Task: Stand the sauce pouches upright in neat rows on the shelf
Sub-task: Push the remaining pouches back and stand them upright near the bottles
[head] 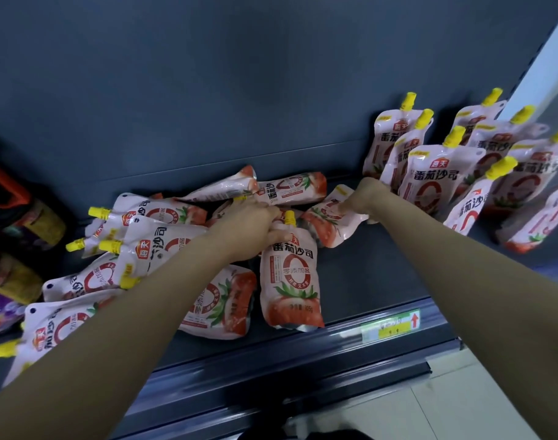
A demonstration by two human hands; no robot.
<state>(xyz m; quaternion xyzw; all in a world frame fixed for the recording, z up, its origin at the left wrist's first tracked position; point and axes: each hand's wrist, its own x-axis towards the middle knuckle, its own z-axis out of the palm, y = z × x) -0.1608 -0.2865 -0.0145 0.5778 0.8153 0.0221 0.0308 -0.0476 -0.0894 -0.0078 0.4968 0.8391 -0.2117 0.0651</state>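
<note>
Several white-and-red tomato sauce pouches with yellow caps lie in a loose pile (128, 249) on the dark shelf (366, 274) at the left and centre. Several more stand upright in rows (436, 176) at the right. My left hand (245, 230) grips the top of one pouch (290, 277) just under its yellow cap. My right hand (363, 198) pinches the upper edge of another pouch (328, 223) that lies flat near the back, beside the upright rows.
Dark bottles and purple packs (14, 249) crowd the shelf's far left. A price label strip (388, 325) runs along the shelf's front rail. The dark back panel (239, 106) rises behind. Pale floor tiles (461, 401) show below right.
</note>
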